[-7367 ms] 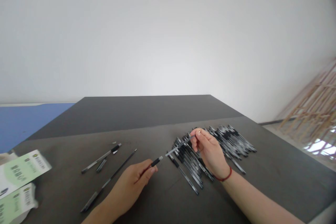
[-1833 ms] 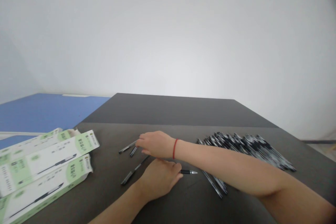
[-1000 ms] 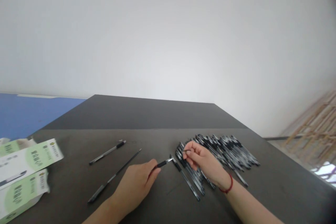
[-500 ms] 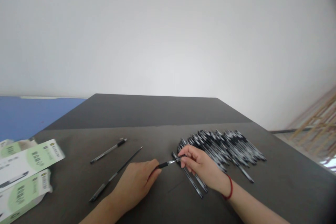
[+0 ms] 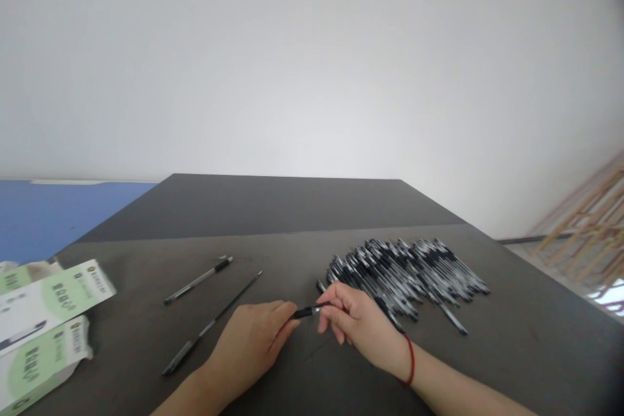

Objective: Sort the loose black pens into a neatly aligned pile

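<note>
In front of me my left hand (image 5: pixel 256 338) is closed round a pen (image 5: pixel 306 312), its black grip sticking out to the right between thumb and forefinger. The rest of the barrel is hidden in the palm. With thumb and fingertips my right hand (image 5: pixel 361 325), a red cord on its wrist, pinches a small dark pen cap (image 5: pixel 324 305) at the pen's tip end. The fingers partly cover where cap and pen meet. Behind and beside this hand lies a heap of capped clear pens (image 5: pixel 390 276) with black parts.
Left of my hands lie an uncapped clear pen (image 5: pixel 197 281) with a black grip and a long thin dark refill (image 5: pixel 229 305) with a thicker clear piece at its near end. Green-and-white boxes (image 5: pixel 53 299) overlap at the left edge of the dark table (image 5: pixel 292 208).
My right hand has moved left and slightly down, bringing the cap closer to my left hand. Less of the pen's tip shows between the hands. The view has shifted slightly.
</note>
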